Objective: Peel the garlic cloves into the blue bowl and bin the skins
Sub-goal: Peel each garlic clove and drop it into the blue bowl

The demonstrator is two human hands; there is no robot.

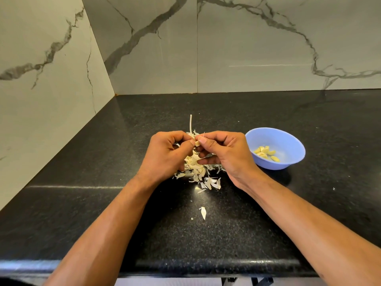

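Both hands, left hand (pixel 169 153) and right hand (pixel 224 153), pinching one garlic clove (pixel 197 143) above the skins (pixel 198 172); blue bowl (pixel 275 148) just right, nearer the right hand.

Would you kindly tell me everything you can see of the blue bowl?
The blue bowl is small, round and pale blue, seemingly smooth plastic. It stands upright on the black speckled counter, to the right of the right hand, and no hand touches it. Inside lie several peeled, yellowish garlic cloves, gathered towards its near left.
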